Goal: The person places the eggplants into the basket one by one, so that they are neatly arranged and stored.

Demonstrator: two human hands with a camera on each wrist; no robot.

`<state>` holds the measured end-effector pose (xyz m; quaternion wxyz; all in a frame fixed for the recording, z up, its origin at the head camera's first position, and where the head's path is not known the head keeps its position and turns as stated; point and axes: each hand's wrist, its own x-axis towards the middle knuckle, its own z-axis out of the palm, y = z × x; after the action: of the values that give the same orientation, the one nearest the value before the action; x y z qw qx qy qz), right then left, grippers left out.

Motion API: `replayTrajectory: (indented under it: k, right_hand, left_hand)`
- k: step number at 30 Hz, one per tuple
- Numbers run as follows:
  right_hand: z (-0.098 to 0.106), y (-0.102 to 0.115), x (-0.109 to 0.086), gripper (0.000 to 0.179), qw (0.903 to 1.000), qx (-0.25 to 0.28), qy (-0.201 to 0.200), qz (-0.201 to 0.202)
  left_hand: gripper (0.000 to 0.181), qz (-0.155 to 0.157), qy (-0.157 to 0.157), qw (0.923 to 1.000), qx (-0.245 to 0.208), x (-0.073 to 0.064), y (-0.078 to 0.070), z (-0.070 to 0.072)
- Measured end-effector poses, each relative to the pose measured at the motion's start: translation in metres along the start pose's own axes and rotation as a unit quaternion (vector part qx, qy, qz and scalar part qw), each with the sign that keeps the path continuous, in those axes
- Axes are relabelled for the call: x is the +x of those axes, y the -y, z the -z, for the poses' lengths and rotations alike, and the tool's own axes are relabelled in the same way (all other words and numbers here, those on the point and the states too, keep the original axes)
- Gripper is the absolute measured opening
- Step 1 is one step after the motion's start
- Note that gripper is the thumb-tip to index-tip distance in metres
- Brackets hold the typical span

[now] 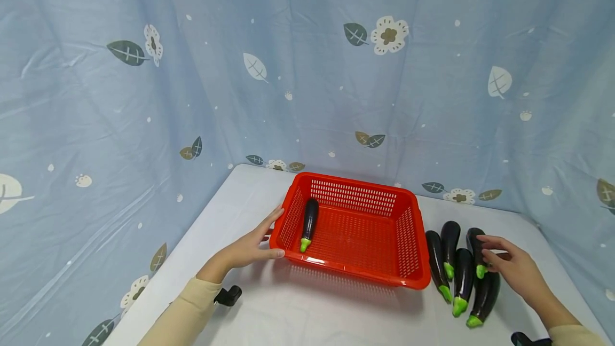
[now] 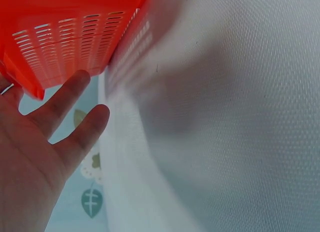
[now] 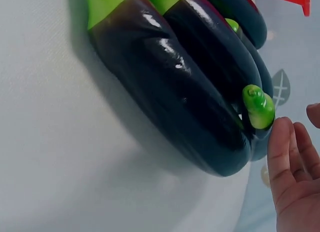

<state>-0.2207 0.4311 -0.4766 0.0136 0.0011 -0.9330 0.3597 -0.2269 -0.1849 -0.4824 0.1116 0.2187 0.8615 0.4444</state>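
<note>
A red plastic basket with slotted walls stands on the white-covered table. One dark purple eggplant with a green cap lies inside it along the left wall. My left hand rests against the basket's front left corner, thumb at the front rim, fingers along the left side. In the left wrist view two fingers stretch out straight below the rim. Right of the basket lie several more eggplants. My right hand hovers at the back right one, fingertips beside its green cap, thumb held apart.
A blue curtain printed with leaves and flowers hangs behind and beside the table. Black wrist-camera parts show by both sleeves. The eggplants lie close against one another, the leftmost right by the basket's right side.
</note>
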Motion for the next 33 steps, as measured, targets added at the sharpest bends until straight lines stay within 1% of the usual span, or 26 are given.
replayTrajectory:
  k: [5,8,15,23,26,30,33]
  right_hand:
    - [0.003,-0.002,-0.002,0.043,0.9997,-0.007,-0.002,-0.022]
    - [0.005,-0.005,-0.004,0.043,0.9995,-0.001,-0.003,-0.032]
    - [0.008,-0.015,-0.011,0.042,0.9994,0.003,-0.008,-0.033]
    - [0.010,-0.028,-0.015,0.050,0.9971,0.000,0.004,-0.076]
    - [0.011,-0.033,-0.017,0.057,0.9958,0.001,0.021,-0.089]
    - [0.014,-0.039,-0.018,0.069,0.9938,0.006,0.058,-0.094]
    - [0.014,-0.042,-0.019,0.076,0.9906,0.020,0.086,-0.104]
  left_hand:
    - [0.102,0.008,0.002,1.0000,0.004,-0.001,-0.001,0.000]
    - [0.101,0.011,0.003,0.9999,0.005,-0.001,-0.002,0.000]
    - [0.101,0.015,0.002,0.9999,0.002,-0.001,-0.004,0.000]
    - [0.102,0.016,0.003,0.9999,0.001,-0.001,-0.005,0.001]
    - [0.102,0.015,0.003,0.9999,0.002,-0.001,-0.004,0.001]
    - [0.102,0.013,0.002,0.9999,0.004,-0.001,-0.003,0.001]
    - [0.102,0.008,0.001,1.0000,0.004,-0.001,-0.002,0.001]
